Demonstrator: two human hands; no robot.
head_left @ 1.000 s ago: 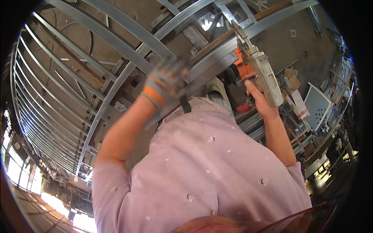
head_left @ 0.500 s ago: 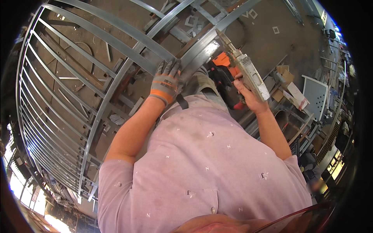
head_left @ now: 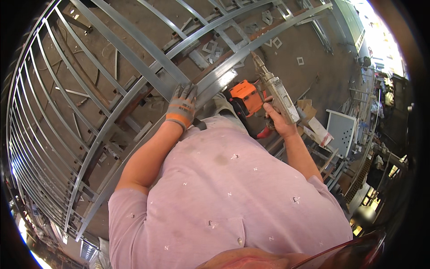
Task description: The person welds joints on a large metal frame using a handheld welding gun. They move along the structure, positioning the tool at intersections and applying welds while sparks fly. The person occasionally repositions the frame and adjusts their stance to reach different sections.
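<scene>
My left hand (head_left: 182, 102), in a grey and orange work glove, lies with its fingers stretched out on a flat metal rail (head_left: 222, 71) of a large curved frame, where a wide flat bar (head_left: 130, 54) meets it. On the right, my bare right hand (head_left: 279, 120) is wrapped round the grip of a welding gun (head_left: 280, 95) with a pale boxy body and a pointed, brassy nozzle. The nozzle tip is by the outer edge of the rail; whether it touches cannot be made out. Part of the grip is hidden behind my fingers.
Many thin curved bars (head_left: 49, 94) of the frame spread to the left. An orange and black case-like object (head_left: 245, 95) is by my legs. Square metal pieces (head_left: 300, 61) lie on the floor. To the right are cardboard boxes (head_left: 307, 109) and a perforated panel (head_left: 340, 132).
The view has shifted, so the frame and both hands appear moved to the left. My left hand remains on the rail and my right hand keeps hold of the welding gun.
</scene>
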